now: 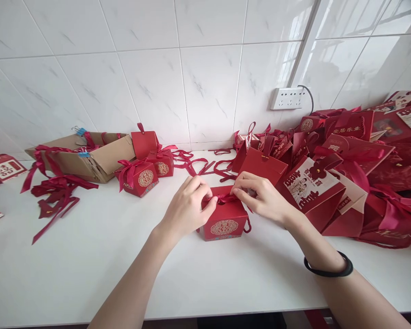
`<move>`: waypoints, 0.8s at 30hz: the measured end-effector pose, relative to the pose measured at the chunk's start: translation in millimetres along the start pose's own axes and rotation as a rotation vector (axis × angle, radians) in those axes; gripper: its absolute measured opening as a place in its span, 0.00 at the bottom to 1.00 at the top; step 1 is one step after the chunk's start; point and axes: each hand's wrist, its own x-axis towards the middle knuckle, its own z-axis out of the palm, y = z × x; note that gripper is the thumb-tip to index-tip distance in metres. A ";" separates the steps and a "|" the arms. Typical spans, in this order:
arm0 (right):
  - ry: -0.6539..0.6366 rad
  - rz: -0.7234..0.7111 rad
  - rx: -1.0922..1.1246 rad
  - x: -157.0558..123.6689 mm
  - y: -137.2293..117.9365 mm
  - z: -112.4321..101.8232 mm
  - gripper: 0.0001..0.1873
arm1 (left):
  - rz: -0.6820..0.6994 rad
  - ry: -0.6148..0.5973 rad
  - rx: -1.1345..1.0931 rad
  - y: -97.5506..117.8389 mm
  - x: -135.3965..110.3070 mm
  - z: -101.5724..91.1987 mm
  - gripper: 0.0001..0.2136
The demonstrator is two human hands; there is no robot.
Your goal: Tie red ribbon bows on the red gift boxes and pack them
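A small red gift box [225, 226] with a round gold emblem stands upright on the white table in front of me. Across its top runs a dark red ribbon [227, 198], partly covered by my fingers. My left hand [189, 204] pinches the ribbon at the box's left top edge. From the other side, my right hand [260, 194] grips the ribbon between thumb and fingers. Twisted red cord shows at the box's right side. Two similar boxes with ribbon bows, a front one [142, 179] and one behind it [163, 163], sit to the left.
An open cardboard box [78, 164] holding ribbons and blue binder clips stands at the back left. Loose ribbons [60, 194] lie before it. A large pile of red gift boxes [354, 160] fills the right side. A white power strip [287, 98] is on the tiled wall.
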 end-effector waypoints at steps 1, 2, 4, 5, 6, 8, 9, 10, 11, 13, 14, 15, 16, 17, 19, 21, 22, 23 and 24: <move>0.009 0.000 -0.002 0.2 1.1 0.0 0.10 | 0.002 0.004 -0.007 0.0 0.1 -0.1 0.07; 0.013 0.001 -0.006 0.4 2.4 -0.1 0.08 | 0.004 0.002 -0.017 0.0 0.2 -0.3 0.07; 0.000 0.002 -0.013 1.0 5.3 -0.6 0.07 | 0.008 -0.011 -0.038 -0.2 0.6 -0.7 0.06; -0.014 0.001 -0.015 1.3 6.6 -0.8 0.06 | 0.012 -0.015 -0.044 -0.5 0.9 -0.9 0.06; -0.028 -0.002 -0.017 1.5 7.7 -0.9 0.05 | 0.017 -0.017 -0.046 -0.7 1.2 -1.0 0.07; -0.013 -0.015 -0.023 1.7 8.9 -0.2 0.06 | 0.031 -0.011 -0.039 -1.3 1.6 -1.1 0.07; 0.025 -0.032 -0.030 1.6 9.1 1.0 0.06 | 0.040 -0.006 -0.034 -1.5 1.6 -1.0 0.08; 0.078 -0.062 -0.040 1.4 9.0 2.7 0.06 | 0.048 -0.001 -0.029 -1.6 1.6 -0.8 0.08; 0.139 -0.104 -0.053 1.1 8.6 4.9 0.06 | 0.053 0.002 -0.025 -1.6 1.4 -0.6 0.08; 0.242 -0.208 -0.086 0.4 7.0 10.3 0.07 | 0.058 0.004 -0.023 -1.2 0.8 -0.3 0.08; 0.274 -0.256 -0.105 0.0 6.0 13.2 0.08 | 0.060 0.004 -0.023 -0.9 0.5 -0.1 0.08; 0.296 -0.292 -0.123 -0.4 5.0 16.0 0.09 | 0.060 0.004 -0.023 -0.7 0.2 0.1 0.08; 0.313 -0.314 -0.139 -0.7 4.1 18.5 0.09 | 0.063 0.006 -0.022 -0.5 -0.1 0.3 0.08; 0.324 -0.325 -0.149 -0.8 3.5 20.8 0.10 | 0.069 0.007 -0.021 -0.5 -0.2 0.5 0.08; 0.340 -0.315 -0.152 -0.8 3.9 24.4 0.10 | 0.085 0.015 -0.017 -1.0 -0.3 1.1 0.08; 0.335 -0.259 -0.135 -0.4 6.3 26.6 0.10 | 0.102 0.027 -0.015 -1.8 -0.2 1.7 0.08; 0.319 -0.222 -0.123 -0.1 7.7 26.9 0.09 | 0.109 0.032 -0.014 -2.2 -0.1 2.0 0.08; 0.299 -0.179 -0.111 0.5 8.9 26.6 0.09 | 0.114 0.038 -0.013 -2.5 0.1 2.2 0.08; 0.281 -0.131 -0.096 1.6 9.5 25.4 0.08 | 0.119 0.046 -0.010 -2.6 0.2 2.2 0.08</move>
